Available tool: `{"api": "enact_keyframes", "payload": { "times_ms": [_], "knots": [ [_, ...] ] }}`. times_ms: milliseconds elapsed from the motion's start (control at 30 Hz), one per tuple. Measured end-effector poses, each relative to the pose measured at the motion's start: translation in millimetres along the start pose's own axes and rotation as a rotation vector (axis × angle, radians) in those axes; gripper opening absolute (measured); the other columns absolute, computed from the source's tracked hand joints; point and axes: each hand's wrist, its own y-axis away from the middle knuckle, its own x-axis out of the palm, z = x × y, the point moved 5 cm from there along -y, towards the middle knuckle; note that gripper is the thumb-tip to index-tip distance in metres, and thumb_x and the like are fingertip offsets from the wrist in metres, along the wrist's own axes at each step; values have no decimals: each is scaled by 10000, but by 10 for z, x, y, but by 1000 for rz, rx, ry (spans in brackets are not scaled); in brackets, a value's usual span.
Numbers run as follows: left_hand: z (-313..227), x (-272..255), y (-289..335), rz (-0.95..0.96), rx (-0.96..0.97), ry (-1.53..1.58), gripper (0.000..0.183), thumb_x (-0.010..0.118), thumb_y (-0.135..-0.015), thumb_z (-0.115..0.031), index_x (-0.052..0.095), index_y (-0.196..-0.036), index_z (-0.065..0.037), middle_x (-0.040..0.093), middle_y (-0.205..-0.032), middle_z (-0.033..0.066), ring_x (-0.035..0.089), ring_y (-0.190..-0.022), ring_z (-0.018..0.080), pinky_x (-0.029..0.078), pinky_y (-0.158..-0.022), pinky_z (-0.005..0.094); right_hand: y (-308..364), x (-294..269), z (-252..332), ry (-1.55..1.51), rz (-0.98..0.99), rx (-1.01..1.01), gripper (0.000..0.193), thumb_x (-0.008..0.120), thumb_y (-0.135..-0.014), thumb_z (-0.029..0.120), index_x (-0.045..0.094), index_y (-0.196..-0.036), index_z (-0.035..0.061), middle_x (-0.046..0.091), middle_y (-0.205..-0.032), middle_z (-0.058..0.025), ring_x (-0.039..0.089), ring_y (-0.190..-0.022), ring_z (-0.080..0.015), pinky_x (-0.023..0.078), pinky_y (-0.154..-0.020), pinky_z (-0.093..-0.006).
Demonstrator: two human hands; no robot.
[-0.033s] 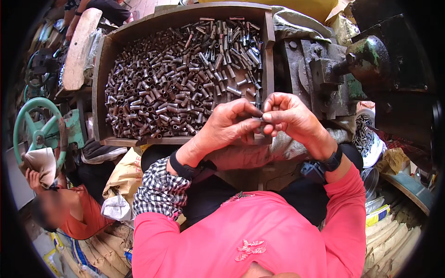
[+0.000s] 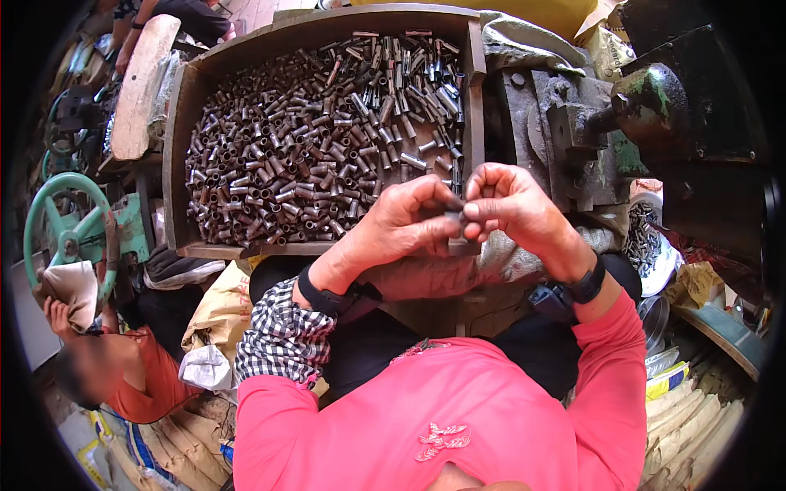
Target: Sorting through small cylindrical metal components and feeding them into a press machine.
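My left hand (image 2: 415, 218) and my right hand (image 2: 516, 204) meet fingertip to fingertip over the near right corner of a wooden tray (image 2: 481, 123). Both are pinched closed on a small dark metal piece (image 2: 455, 216), mostly covered by the fingers, so its exact shape is hard to tell. Inside the tray lies a large heap of short brown metal tubes (image 2: 278, 164). Shinier, longer metal tubes (image 2: 393, 69) gather toward its far right side.
Right of the tray stands a greasy metal machine (image 2: 573, 131), with a white container of small metal parts (image 2: 645, 245) below it. At the left are a green handwheel (image 2: 70, 233) and another person in an orange top (image 2: 151, 376). Sacks (image 2: 221, 303) lie around.
My fingertips have shifted slightly around the small piece, and the left ones look a little blurred. The tray and its contents look the same.
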Motion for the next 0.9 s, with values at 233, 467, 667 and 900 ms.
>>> {"api": "enact_keyframes", "payload": {
  "times_ms": [233,467,667,900],
  "knots": [
    [15,-102,40,-24,-74,-242,312,656,-847,-160,508,-1081,-17,579,-869,19,548,-691,41,456,-499,202,-51,142,-13,302,-52,-63,214,636,-816,55,505,-967,-21,637,-783,-97,657,-657,-154,513,-522,-216],
    [-20,-446,18,-280,-105,-20,265,533,-903,-109,495,-1151,-24,577,-877,20,552,-648,45,442,-470,171,-351,201,494,1561,-403,-638,112,621,-745,88,623,-799,-11,623,-792,-124,639,-675,-255,494,-560,-359],
    [-107,-664,-7,-403,15,-767,286,557,-791,-35,524,-1075,-12,589,-878,91,588,-678,134,484,-530,259,-781,334,265,2444,-363,-519,109,602,-694,147,685,-712,80,595,-752,-67,568,-787,-216,368,-763,-391],
    [-5,-477,-157,-348,163,-1501,250,618,-748,-55,558,-990,-46,560,-841,175,615,-783,343,507,-634,417,-734,315,192,2230,-413,-633,86,598,-697,125,673,-702,82,600,-753,-64,585,-809,-224,340,-844,-449]
  ]
}}
